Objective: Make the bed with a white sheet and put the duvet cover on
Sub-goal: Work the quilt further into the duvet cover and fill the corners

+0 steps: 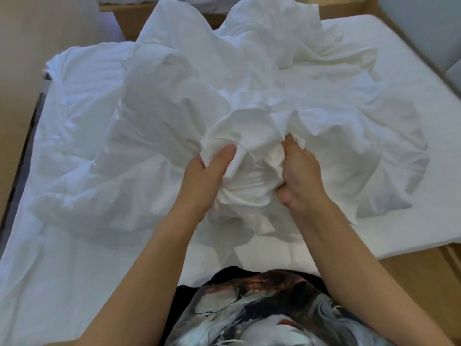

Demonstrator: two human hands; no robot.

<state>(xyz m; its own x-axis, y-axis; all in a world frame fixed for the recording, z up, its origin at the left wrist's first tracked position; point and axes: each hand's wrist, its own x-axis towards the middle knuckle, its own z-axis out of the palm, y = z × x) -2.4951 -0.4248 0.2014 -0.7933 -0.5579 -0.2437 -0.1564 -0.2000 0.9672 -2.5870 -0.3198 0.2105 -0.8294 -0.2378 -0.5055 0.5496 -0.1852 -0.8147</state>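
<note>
A heap of crumpled white bedding (pixel 189 101) covers most of the bed, its folds rising toward the far end. Whether a given fold is sheet, duvet or cover cannot be told. My left hand (pixel 207 176) grips a bunched wad of the white cloth (pixel 249 181) from the left, thumb on top. From the right, my right hand (pixel 299 178) grips the same wad, its fingers buried in the cloth. The bare white mattress (pixel 409 61) shows at the right side and near edge.
A wooden bed frame (pixel 414 273) borders the mattress on the right and at the far end. A dark gap (pixel 22 156) runs along the bed's left edge beside a beige surface. My patterned shirt fills the bottom of the view.
</note>
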